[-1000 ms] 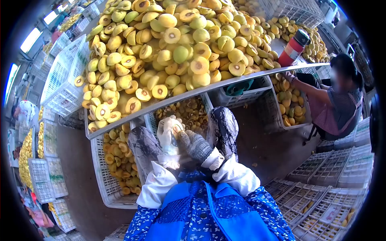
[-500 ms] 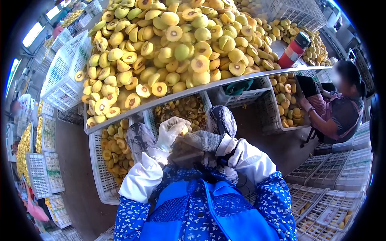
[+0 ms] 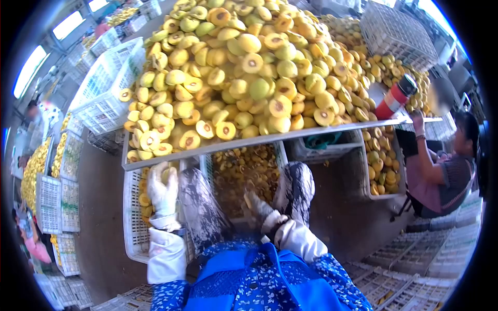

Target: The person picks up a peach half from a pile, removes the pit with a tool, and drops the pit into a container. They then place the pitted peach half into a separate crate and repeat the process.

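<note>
My left hand (image 3: 163,194), in a pale glove, is over the white crate (image 3: 136,236) at my left knee, its thumb and fingers apart. Halved yellow peaches (image 3: 145,199) lie in that crate, partly covered by the hand. Between my knees my right hand (image 3: 258,208), in a grey glove, has its fingers closed; a small narrow shape shows at the fingertips, too blurred to name. Below it sits a crate of darker fruit scraps (image 3: 244,171). In front rises a large heap of peach halves (image 3: 249,88), many with the pit showing, on a metal-edged table (image 3: 218,148).
A red bottle (image 3: 392,101) stands on the table at the right. An open white crate (image 3: 101,103) is at the table's left end. On the right sits a co-worker (image 3: 441,171) with one arm raised. Stacked crates (image 3: 415,259) fill the lower right.
My hands were together between my knees with a small yellow piece in the left. The left has moved left over the crate; the right has dropped lower. The co-worker has raised an arm.
</note>
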Demonstrator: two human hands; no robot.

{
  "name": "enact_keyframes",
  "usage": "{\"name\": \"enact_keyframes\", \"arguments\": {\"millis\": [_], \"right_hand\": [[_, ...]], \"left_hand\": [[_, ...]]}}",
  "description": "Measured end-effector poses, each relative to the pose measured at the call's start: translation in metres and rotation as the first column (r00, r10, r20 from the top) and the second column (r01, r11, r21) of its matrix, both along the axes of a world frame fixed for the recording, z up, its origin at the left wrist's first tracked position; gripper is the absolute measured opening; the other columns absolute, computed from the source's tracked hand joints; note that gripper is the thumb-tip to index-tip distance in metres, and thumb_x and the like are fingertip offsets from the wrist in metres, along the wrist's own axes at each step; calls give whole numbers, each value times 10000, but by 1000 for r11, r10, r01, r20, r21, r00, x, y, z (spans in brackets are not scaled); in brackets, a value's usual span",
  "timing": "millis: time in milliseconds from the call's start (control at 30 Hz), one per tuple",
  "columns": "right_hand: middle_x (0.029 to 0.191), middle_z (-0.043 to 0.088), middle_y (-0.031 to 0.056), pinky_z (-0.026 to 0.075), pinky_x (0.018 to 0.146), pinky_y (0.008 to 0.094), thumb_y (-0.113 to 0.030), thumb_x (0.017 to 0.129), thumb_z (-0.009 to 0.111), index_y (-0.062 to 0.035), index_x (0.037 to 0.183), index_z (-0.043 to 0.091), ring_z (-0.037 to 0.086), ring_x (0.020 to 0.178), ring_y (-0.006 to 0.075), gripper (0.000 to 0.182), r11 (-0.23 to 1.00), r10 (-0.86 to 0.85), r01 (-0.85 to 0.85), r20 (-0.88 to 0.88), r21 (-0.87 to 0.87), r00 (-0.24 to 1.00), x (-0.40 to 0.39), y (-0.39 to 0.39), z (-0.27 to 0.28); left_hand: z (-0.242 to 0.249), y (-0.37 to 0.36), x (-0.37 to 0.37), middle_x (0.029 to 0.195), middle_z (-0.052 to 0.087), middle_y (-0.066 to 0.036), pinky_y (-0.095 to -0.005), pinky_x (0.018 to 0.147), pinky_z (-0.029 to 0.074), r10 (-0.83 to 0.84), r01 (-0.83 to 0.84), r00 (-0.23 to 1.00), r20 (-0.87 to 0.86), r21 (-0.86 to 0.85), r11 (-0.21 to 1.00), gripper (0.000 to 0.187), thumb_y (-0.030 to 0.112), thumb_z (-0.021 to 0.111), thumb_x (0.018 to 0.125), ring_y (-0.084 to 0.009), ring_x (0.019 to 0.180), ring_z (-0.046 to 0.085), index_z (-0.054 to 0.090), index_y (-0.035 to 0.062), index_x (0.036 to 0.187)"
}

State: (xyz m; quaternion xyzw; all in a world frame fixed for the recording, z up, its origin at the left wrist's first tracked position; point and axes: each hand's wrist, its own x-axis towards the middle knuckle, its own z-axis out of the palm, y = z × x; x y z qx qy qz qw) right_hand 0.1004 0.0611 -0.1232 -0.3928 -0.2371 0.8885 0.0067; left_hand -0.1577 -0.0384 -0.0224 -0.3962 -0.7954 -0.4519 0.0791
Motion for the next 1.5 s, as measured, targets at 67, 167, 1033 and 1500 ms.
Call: {"name": "enact_keyframes", "arguments": {"millis": [67, 167, 1033, 1500], "right_hand": [[466, 429, -10, 268, 299, 261, -689, 816, 427, -151, 771, 551, 374, 317, 123, 554, 989, 79, -80, 6, 122, 997, -7, -5, 21], [470, 442, -3, 266, 311, 262, -663, 835, 424, -143, 756, 546, 377, 325, 125, 540, 976, 119, -118, 4, 181, 993, -16, -5, 25], [802, 607, 221, 447, 609, 465, -270, 915, 487, -41, 907, 596, 583, 750, 402, 253, -38, 23, 16, -15, 999, 1000, -21, 24, 98], [847, 588, 259, 458, 675, 491, -327, 945, 387, -3, 1040, 545, 571, 795, 440, 372, 12, 17, -261, 261, 965, 965, -27, 18, 55]], "left_hand": [[37, 7, -16, 933, 600, -158, -410, 845, 453, 129, -200, 893, -432, -123, 972, 326, 209, 653, 793, -312, 937, 578, 559, 11, 1034], [43, 61, -44, 1102, 573, -195, -396, 852, 459, -7, -75, 984, -178, -447, 891, 457, 295, 658, 784, -325, 1004, 570, 526, 49, 1145], [-3, 68, 89, 955, 608, -123, -250, 640, 495, -492, 314, 642, 589, 384, 868, 307, 176, 504, 886, -161, 745, 599, 485, -17, 1124], [-4, 59, 121, 905, 608, -79, -286, 722, 469, -347, 311, 850, 396, 154, 938, 270, 235, 513, 904, -160, 805, 576, 542, 11, 1053]]}}
